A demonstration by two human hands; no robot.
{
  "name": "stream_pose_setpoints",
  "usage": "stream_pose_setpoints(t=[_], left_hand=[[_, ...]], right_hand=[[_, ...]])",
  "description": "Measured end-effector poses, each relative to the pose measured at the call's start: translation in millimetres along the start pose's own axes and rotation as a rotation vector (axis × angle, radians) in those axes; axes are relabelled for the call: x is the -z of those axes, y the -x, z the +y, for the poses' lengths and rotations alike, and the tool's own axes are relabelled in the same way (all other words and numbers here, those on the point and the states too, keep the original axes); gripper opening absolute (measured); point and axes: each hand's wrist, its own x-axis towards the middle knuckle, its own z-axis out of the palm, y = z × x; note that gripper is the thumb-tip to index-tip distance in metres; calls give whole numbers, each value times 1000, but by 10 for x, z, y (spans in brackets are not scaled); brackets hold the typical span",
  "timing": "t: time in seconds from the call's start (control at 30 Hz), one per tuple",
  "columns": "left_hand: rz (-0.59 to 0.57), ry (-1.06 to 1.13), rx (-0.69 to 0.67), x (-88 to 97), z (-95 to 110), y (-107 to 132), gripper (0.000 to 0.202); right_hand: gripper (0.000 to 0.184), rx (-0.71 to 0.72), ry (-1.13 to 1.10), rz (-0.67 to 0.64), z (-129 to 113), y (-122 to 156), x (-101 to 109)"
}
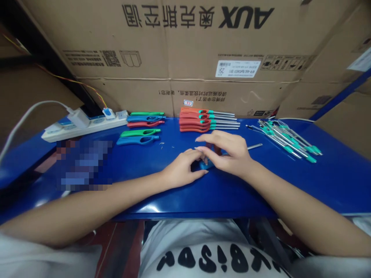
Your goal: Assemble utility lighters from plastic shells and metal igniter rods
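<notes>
Both my hands meet at the middle of the blue table (pixel 220 193). My left hand (pixel 182 170) curls its fingers round the near end of a blue lighter handle (pixel 206 165). My right hand (pixel 227 150) lies over the same piece, thumb and fingertips pinching it while the other fingers stretch out to the left. A thin metal rod (pixel 254 146) sticks out to the right from under my right hand. Most of the blue piece is hidden by the fingers.
Behind my hands lies a stack of orange-handled lighters (pixel 203 119). Green, blue and red handles (pixel 143 129) lie to the left, metal rods with teal ends (pixel 285 139) to the right. A white power strip (pixel 84 125) sits at back left. Cardboard boxes (pixel 185 54) wall the back.
</notes>
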Motion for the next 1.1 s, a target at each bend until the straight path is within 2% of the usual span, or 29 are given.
stream_pose_setpoints(t=[0.07,0.13,0.2,0.27,0.33,0.53,0.6,0.67,0.77,0.87,1.0,1.1], left_hand=[[5,15,1,-16,18,-2,20],[14,46,27,-16,35,1,19],[-9,72,47,-12,43,11,18],[-15,109,58,-14,41,26,17],[-12,121,70,-26,32,42,21],[-64,135,119,-42,19,78,22],[-77,142,137,-36,21,82,21],[-88,156,163,-32,22,80,22],[-109,166,187,-37,23,67,24],[-136,155,203,-39,28,53,27],[-157,118,204,-31,32,41,25],[-181,82,190,-26,31,34,25]], right_hand=[[13,41,60,-15,-5,3,17],[25,57,54,-86,-19,10,44],[42,-34,-43,-184,-42,10,71],[48,-149,-153,-224,-70,-7,92],[42,-165,-158,-233,-93,-40,107],[19,-34,106,-193,-28,-95,135],[22,-6,144,-195,30,-70,140],[33,16,74,-225,73,-43,135],[47,-110,-76,-261,73,-37,110],[38,-173,-141,-230,18,-80,88],[24,-128,-76,-160,-23,-133,100],[23,-102,14,-141,13,-97,123]])
